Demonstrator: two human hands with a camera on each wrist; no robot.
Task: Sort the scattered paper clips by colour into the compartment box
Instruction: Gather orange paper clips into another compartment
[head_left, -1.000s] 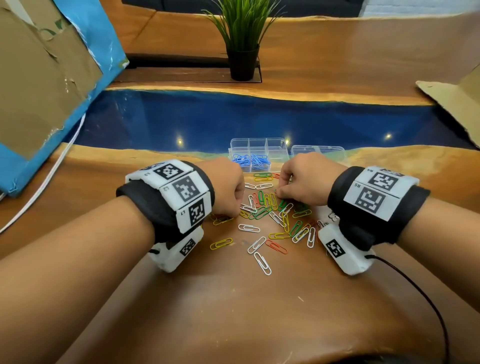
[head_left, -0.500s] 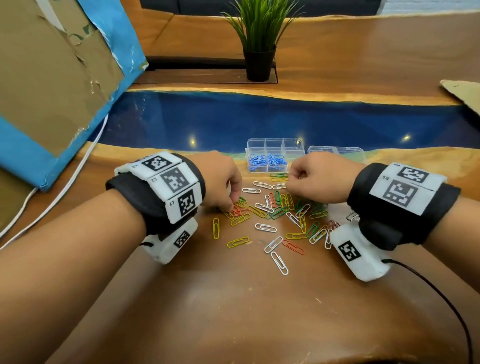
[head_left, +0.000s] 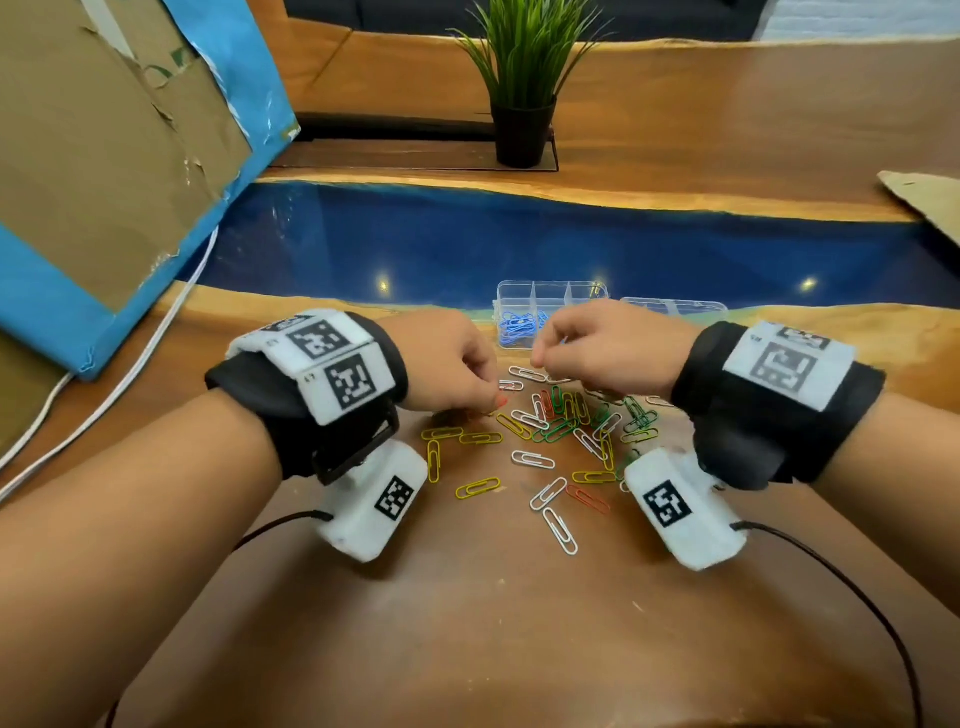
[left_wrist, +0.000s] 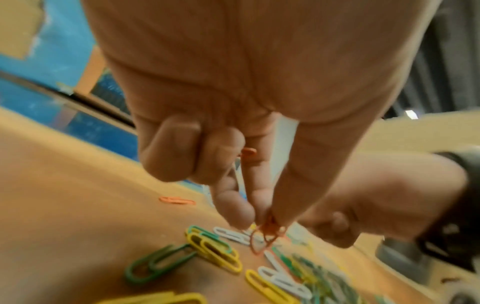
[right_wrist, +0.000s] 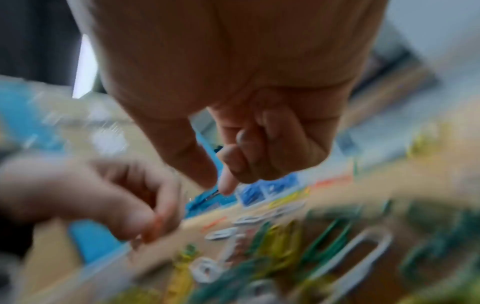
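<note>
Paper clips (head_left: 566, 415) in white, yellow, green and red lie scattered on the wooden table (head_left: 467, 623). Behind them stands the clear compartment box (head_left: 550, 296), with blue clips (head_left: 519, 327) in its front left cell. My left hand (head_left: 496, 401) hovers at the pile's left edge. In the left wrist view it (left_wrist: 270, 224) pinches red clips (left_wrist: 263, 236) between thumb and fingertips, with another red clip (left_wrist: 248, 152) tucked under the curled fingers. My right hand (head_left: 537, 358) is raised just in front of the box; the blurred right wrist view shows its thumb and forefinger (right_wrist: 221, 190) pinched on something thin, seemingly a clip.
A second clear tray or lid (head_left: 675, 306) lies right of the box. A potted plant (head_left: 519, 78) stands far back. A blue-edged cardboard sheet (head_left: 104, 156) and a white cable (head_left: 130, 374) are on the left. Another cardboard piece (head_left: 930, 197) lies far right.
My left hand shifted right along the pile's edge and now pinches red clips. My right hand rose from the pile and moved toward the box.
</note>
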